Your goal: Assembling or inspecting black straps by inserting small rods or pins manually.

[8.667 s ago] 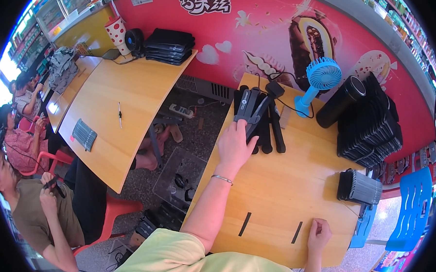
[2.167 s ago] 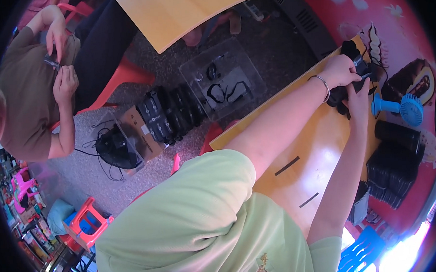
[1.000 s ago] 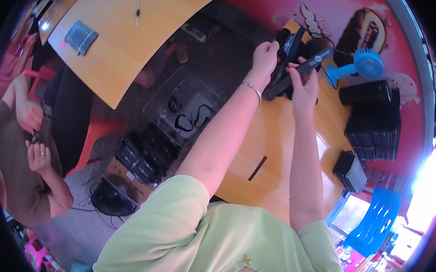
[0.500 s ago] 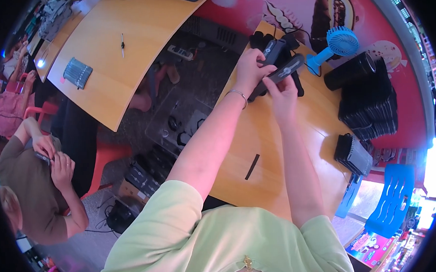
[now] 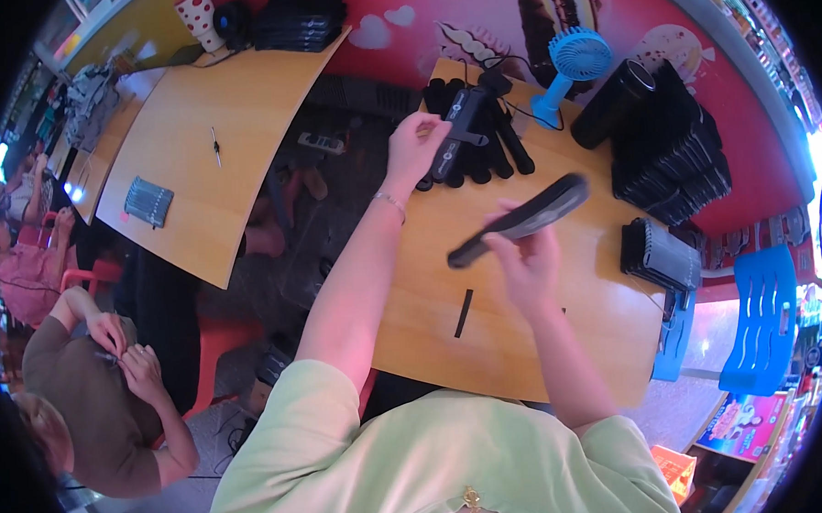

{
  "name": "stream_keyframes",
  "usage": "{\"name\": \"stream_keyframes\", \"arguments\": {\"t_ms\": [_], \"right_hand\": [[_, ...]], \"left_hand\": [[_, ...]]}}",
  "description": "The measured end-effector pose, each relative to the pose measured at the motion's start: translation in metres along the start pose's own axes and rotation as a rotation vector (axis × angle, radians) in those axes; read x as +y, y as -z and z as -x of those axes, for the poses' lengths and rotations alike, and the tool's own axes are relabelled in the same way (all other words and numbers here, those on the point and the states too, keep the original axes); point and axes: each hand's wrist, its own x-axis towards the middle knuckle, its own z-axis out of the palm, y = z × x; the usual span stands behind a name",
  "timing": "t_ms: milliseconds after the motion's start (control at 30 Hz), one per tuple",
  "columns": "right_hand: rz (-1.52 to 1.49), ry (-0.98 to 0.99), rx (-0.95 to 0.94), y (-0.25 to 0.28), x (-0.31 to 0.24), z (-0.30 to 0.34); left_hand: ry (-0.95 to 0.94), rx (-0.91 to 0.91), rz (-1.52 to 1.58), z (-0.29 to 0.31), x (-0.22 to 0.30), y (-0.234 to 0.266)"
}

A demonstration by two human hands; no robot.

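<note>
My right hand (image 5: pixel 528 261) grips a long, flat black object (image 5: pixel 520 222) with rounded ends and a greyish face, tilted above the middle of the table. Its exact kind I cannot tell. Farther off and to the left, my left hand (image 5: pixel 417 149) has its fingers pinched on a short black strip (image 5: pixel 472 138). That strip crosses in front of a long black case (image 5: pixel 458 119) with light markings. Several black rod-like pieces (image 5: pixel 514 144) lie around and under the case. Nearer to me, another thin black strip (image 5: pixel 464 313) rests on the wooden table (image 5: pixel 423 311).
A blue fan (image 5: pixel 578 58) stands at the back, beside a black cylinder (image 5: pixel 613 106) and stacked black items (image 5: pixel 671 167). A grey-black pile (image 5: pixel 660 257) sits at the right edge, near a blue chair (image 5: pixel 759 319). To the left, another person (image 5: pixel 114 389) works beside a second table (image 5: pixel 202 188).
My right hand has drawn the long black object toward me, away from my left hand. My left hand stays by the black case, now pinching a strip. The view has shifted.
</note>
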Motion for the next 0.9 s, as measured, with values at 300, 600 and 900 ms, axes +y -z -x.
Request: {"name": "stream_keyframes", "arguments": {"t_ms": [300, 600, 900], "right_hand": [[0.014, -0.261, 0.253, 0.079, -0.011, 0.077], [0.419, 0.022, -0.006, 0.063, -0.016, 0.106], [1.363, -0.007, 0.339, 0.284, 0.056, 0.124]], "left_hand": [[0.195, -0.253, 0.285, 0.163, 0.099, -0.016], [0.75, -0.56, 0.324, 0.261, 0.147, -0.03], [0.837, -0.391, 0.694, 0.267, 0.151, 0.02]]}}
